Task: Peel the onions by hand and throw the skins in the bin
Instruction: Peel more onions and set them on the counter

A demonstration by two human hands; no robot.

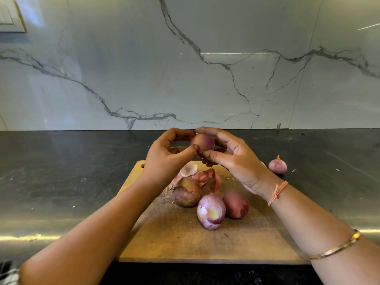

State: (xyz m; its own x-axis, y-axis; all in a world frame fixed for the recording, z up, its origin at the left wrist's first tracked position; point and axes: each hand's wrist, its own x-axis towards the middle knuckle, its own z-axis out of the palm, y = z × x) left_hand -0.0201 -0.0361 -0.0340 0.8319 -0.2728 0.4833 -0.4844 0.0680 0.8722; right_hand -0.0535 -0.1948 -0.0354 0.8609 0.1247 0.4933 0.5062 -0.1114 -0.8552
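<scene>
Above wooden board (185,243) — left hand (164,161) and right hand (238,161) both pinch one onion (203,142), fingers (216,158) curled.

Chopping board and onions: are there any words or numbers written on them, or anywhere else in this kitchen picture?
There are none to read. The chopping board, the held onion, the onions on the board, the marble wall, the dark counter and the switch plate at top left carry no words, numbers or labels.

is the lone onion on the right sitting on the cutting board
No, that onion lies on the dark counter, off the board's right edge.
</scene>
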